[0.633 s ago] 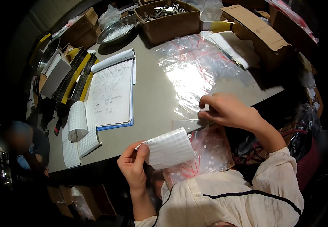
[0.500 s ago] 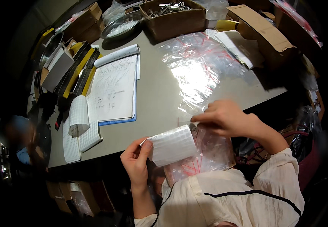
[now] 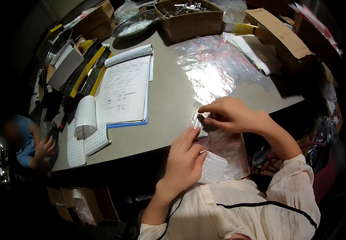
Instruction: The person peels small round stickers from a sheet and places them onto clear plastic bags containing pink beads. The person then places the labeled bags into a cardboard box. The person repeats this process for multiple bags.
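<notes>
My left hand (image 3: 183, 162) keeps a white sheet of round stickers (image 3: 214, 167) under its thumb, the sheet hanging down toward my lap. Its fingertips reach up to a small clear plastic bag (image 3: 195, 120) at the table's near edge. My right hand (image 3: 235, 115) is curled over the same bag, index finger and thumb close together at its upper edge; anything small between them is hidden. Below the hands, a box in my lap holds clear zip bags (image 3: 233, 150) with red strips and small round stickers.
Many clear zip bags (image 3: 209, 76) are spread across the grey table (image 3: 165, 100). To the left lie a notepad (image 3: 127, 92) and more sticker sheets (image 3: 95, 130). A box of metal parts (image 3: 191, 26), a metal bowl (image 3: 135, 27) and cartons line the back. Another person (image 3: 31, 144) sits at far left.
My left hand has moved right and up to the small bag, and the sticker sheet has swung down toward my lap. My right hand has shifted slightly left and up.
</notes>
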`<state>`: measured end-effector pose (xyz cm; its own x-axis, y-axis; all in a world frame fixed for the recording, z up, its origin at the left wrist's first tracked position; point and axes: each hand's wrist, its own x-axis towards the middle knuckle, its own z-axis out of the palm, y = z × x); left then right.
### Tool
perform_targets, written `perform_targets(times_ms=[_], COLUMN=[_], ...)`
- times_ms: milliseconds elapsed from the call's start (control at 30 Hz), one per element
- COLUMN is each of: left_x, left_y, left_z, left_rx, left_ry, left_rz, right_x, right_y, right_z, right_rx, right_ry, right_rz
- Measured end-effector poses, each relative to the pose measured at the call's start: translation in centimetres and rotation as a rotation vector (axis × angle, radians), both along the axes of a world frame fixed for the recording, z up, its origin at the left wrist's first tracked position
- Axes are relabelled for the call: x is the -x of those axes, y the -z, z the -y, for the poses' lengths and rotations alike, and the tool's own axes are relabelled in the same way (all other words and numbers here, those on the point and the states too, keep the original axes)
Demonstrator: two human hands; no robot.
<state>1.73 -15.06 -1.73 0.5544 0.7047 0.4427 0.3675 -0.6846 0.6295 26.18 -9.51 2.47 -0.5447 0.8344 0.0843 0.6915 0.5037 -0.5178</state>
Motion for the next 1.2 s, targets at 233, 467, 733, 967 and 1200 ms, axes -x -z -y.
perform_targets(times_ms=[233,467,733,967,1200], left_x=[0.0,0.1,0.3,0.6,1.5], left_y=[0.4,0.4,0.1,-0.1,-1.1], left_z=[0.0,0.0,0.2,0.3,0.3], left_rx=[-0.041,-0.035,-0.045,-0.035,0.104], left_ry=[-0.027,-0.027,-0.073,-0.089,-0.1], left_rz=[-0.081,-0.102,-0.215,-0.252,-0.055], right_x=[-0.2,1.4,0.1,-0.7,-1.2], right_y=[-1.2,0.3,1.4,-0.5,-1.7], right_z=[-0.4,1.2,2.8,5.8,5.8], right_rx=[0.164,-0.402,-0.331,0.043,0.03], right_ry=[-0.178,-0.063,-0.096,-0.281,-0.142], right_rz=[0.008,0.416,0.106,-0.002,-0.19])
